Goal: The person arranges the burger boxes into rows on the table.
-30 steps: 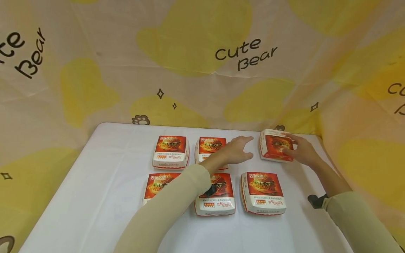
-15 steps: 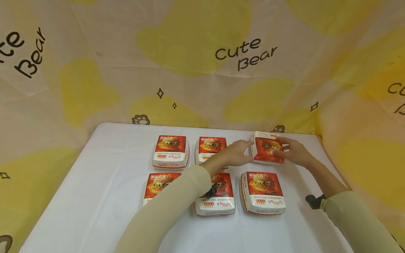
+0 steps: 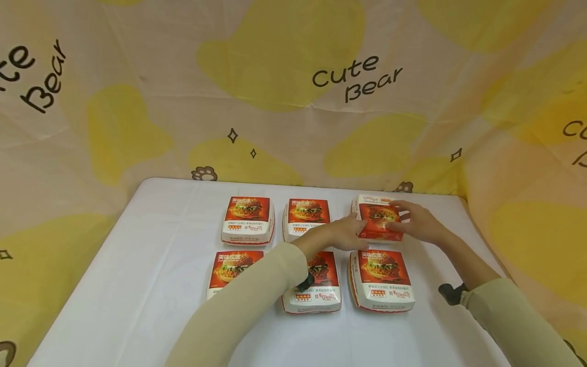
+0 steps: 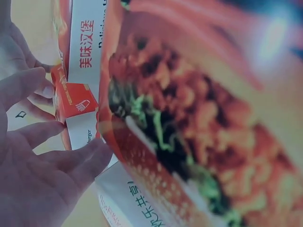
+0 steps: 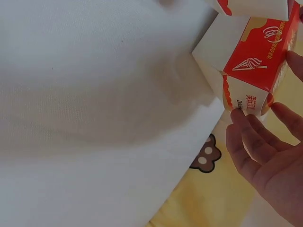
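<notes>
At the back right of the table, a red-and-white burger box sits between my two hands in the head view. Its burger picture faces up, turned the other way round from the other boxes. My right hand grips its right side, thumb over the top and fingers at the back corner. Against its left side rest the spread fingers of my left hand. In the right wrist view, fingertips of the right hand touch the box's side wall. The left wrist view shows the left hand by a box's side wall.
In front of the held box lies another burger box. Two stand along the back, one left and one middle. Two more, front left and front middle, are partly covered by my left sleeve. A printed curtain hangs behind the white table.
The burger box has moved left and slightly nearer in my right hand. My left hand, apart from it a second ago, now touches its left side and has shifted a little nearer.
</notes>
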{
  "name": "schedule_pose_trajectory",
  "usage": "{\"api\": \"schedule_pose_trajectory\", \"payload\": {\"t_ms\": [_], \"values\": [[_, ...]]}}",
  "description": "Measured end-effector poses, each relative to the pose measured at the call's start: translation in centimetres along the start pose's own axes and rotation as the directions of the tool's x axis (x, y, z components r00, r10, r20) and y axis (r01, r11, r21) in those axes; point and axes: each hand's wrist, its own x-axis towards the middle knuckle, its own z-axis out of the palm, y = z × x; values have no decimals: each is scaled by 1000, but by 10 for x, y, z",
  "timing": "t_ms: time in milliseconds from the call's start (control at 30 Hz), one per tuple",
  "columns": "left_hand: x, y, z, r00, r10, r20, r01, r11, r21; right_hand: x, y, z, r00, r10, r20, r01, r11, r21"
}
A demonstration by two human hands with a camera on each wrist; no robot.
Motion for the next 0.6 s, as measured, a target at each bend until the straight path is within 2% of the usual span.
{"api": "schedule_pose_trajectory", "payload": {"t_ms": [167,467,600], "values": [[0,0,1,1000,-23,2,23,999,27,0,-2,2,1000,0,3,0,1000,-21],[-6,1,-3,998,-66,-11,66,998,-16,1,-7,1,998,-7,-69,-1,995,-103],[-5,1,-1,996,-75,-47,74,997,-32,2,-9,0,999,-11,-45,6,994,-113]]}}
